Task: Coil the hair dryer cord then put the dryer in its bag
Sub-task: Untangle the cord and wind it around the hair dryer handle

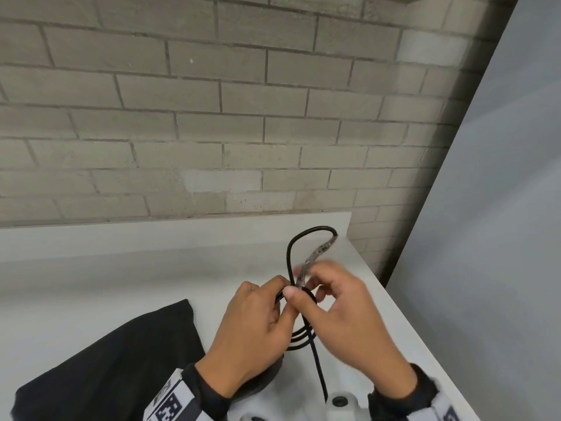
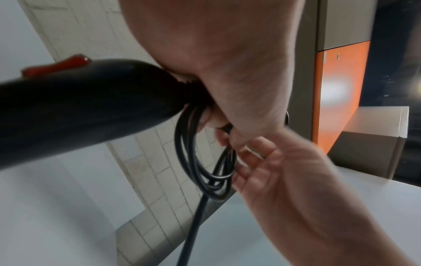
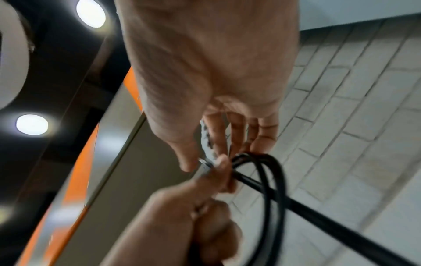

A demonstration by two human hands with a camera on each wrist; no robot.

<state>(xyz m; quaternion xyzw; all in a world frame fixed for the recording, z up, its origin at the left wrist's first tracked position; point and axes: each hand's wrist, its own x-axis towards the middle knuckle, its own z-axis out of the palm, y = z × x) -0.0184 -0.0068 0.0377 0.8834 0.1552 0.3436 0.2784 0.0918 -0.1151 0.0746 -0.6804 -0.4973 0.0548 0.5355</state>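
On the white table my hands meet over the black cord. My left hand grips several coiled loops of the cord against the end of the black dryer handle, which has a red switch. My right hand pinches a silvery wrapped stretch of the cord between thumb and fingers. One loop arches up beyond the hands. The black bag lies flat to the left. The dryer's body is mostly hidden under my left wrist.
A grey brick wall rises behind the table, and a pale panel stands at the right beyond the table's edge. A white object with a black round part sits at the near edge. Orange cabinet fronts show in the wrist views.
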